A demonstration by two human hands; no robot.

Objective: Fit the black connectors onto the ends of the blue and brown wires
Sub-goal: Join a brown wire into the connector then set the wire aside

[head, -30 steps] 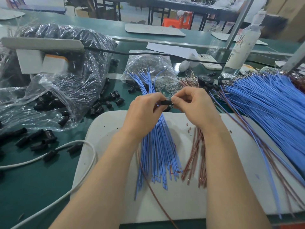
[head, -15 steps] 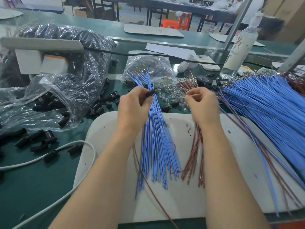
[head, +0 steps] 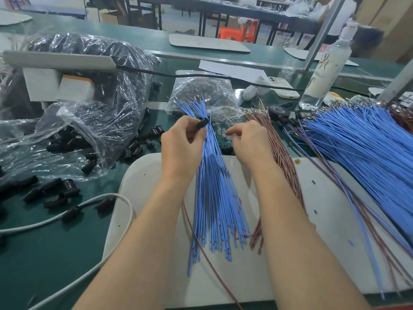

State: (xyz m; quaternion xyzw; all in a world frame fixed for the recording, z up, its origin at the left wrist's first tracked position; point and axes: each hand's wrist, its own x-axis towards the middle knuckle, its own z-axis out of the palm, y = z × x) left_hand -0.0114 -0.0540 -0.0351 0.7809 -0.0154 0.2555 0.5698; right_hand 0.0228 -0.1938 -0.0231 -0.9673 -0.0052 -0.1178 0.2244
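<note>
My left hand [head: 182, 151] pinches a black connector [head: 202, 123] just above a fanned bundle of blue wires [head: 218, 198] lying on a white board [head: 290, 265]. My right hand [head: 248, 144] hovers to the right of it, fingers curled, over small clear parts; whether it pinches one of them I cannot tell. A bundle of brown wires [head: 280, 157] runs under my right forearm. Loose black connectors [head: 53, 193] lie on the green table at the left.
Clear plastic bags of black connectors [head: 93, 113] fill the left. A bag of small clear parts [head: 201, 92] sits behind the hands. A big heap of blue wires [head: 366, 157] lies right. A bottle [head: 326, 68], a phone [head: 282, 87] and a white cable [head: 93, 222] are nearby.
My hands, joined at the connector a second ago, have parted. The left keeps the connector and moved left; the right has drifted toward the clear parts.
</note>
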